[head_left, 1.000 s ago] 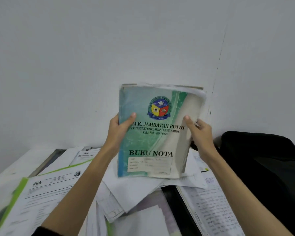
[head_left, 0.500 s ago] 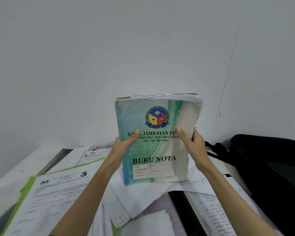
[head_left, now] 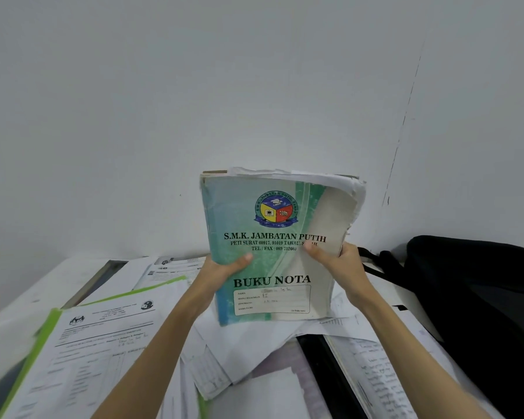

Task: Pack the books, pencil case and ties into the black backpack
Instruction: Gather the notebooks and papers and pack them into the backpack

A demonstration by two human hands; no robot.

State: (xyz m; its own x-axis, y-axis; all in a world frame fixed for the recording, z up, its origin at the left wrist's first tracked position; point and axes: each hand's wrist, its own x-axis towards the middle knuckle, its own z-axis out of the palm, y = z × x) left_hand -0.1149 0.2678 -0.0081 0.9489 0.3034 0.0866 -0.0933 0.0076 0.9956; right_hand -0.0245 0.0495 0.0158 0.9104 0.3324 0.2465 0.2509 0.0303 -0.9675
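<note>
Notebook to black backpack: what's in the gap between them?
Head view: the right hand gripping the notebook, the backpack's black straps behind it, and loose white papers on the table. The black backpack sits right of those.

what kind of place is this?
Likely a study desk at home or school, against a plain white wall: a school notebook held up, loose printed papers, and a black backpack.

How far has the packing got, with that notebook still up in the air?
Nothing looks packed yet. The left hand and right hand grip the green notebook upright above the loose papers. The black backpack sits to the right; whether it holds anything cannot be seen. No pencil case or ties are in view.
</note>
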